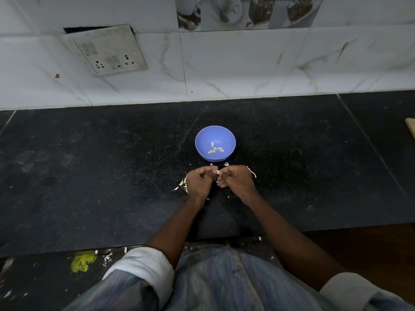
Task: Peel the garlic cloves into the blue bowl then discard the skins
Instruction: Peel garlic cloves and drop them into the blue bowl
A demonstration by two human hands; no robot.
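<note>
Lying on the black counter (89, 167), a small heap of skins (182, 184) sits just beside the left hand (198, 181). Both hands curl nearly closed, fingertips pinching one garlic clove (218, 172) between them; the hands hide most of it. Just behind them stands one blue bowl (215, 132) with about four peeled cloves (216, 149) at its bottom. By the right hand (238, 178), another strip of skin (253, 173) lies, partly covered by the knuckles.
</note>
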